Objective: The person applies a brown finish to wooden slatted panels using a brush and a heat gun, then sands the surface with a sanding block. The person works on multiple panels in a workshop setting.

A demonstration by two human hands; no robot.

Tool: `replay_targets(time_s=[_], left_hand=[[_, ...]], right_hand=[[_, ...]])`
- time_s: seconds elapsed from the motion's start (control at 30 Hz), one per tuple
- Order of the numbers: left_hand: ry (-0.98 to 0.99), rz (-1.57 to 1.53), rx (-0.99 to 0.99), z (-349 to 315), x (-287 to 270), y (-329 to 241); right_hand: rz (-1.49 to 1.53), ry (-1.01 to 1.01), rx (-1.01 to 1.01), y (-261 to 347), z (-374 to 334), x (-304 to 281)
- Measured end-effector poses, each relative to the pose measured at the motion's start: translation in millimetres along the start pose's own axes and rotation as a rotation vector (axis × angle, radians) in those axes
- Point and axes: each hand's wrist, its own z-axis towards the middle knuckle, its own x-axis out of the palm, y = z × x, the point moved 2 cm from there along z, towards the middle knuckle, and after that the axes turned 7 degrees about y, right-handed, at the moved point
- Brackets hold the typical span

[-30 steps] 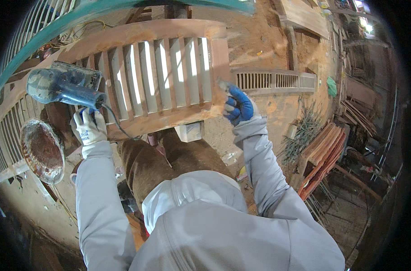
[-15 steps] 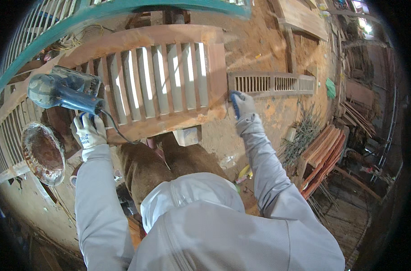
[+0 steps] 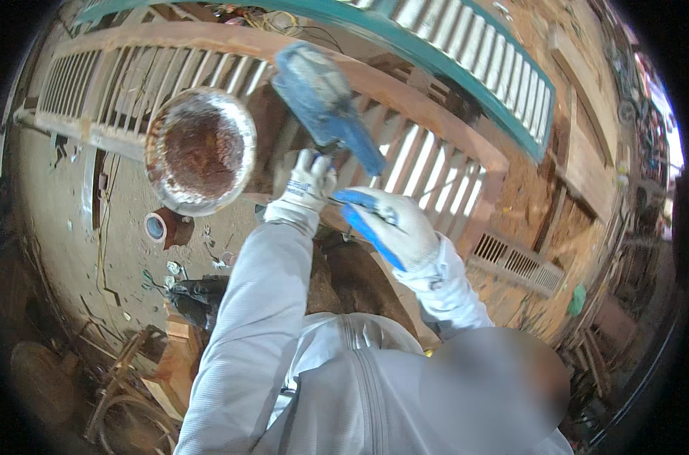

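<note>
A: Doing what?
B: Apparently adjusting the blue power tool (image 3: 314, 87), at twelve o'clock over the slatted wooden panel (image 3: 401, 98); curling the left hand (image 3: 308, 186), pressing the right hand (image 3: 397, 227) fingers together. Pinching anything? Cannot tell.
A: Next?
B: Probably calling for steadying the handle (image 3: 365, 153).
A: Looking how?
B: Dusty, scuffed, aiming handle toward five o'clock.

Before us, slatted panel (image 3: 170, 34) runs left to right. Power tool (image 3: 318, 91) over its middle; our left grip (image 3: 310, 178) just beside tool, on near side; our right grip (image 3: 390, 227) right of left one. Basin (image 3: 244, 144) left of tool, overlapping panel's near edge; round container (image 3: 174, 227) nearer us. Second slatted frame (image 3: 473, 102) behind panel; smaller slatted piece (image 3: 517, 262) off right end.
</note>
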Motion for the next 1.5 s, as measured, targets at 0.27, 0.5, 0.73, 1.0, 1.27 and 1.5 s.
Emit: replay_targets(time_s=[0.27,0.5,0.73,1.0,1.27,1.5], left_hand=[[-0.022,-0.143,-0.005,-14.3,7.4,18.9],[0.003,-0.269,0.009,-6.3,15.0,15.0],[0.028,-0.329,0.0,-0.4,11.1,16.8],[0.062,-0.384,0.008,-6.1,10.7,6.0],[0.073,-0.394,0.019,-6.7,7.4,-0.5],[0.038,-0.358,0.016,-6.7,6.5,1.9]], right_hand=[[-0.917,-0.019,-0.262,40.4,147.4,112.9],[-1.333,-0.035,-0.163,22.4,220.5,151.5],[-1.319,-0.049,-0.027,20.6,230.4,173.4],[-1.243,-0.007,0.047,26.2,225.3,172.1],[0.031,0.009,0.272,46.9,194.6,134.1],[0.441,-0.093,0.195,60.2,102.7,100.6]])
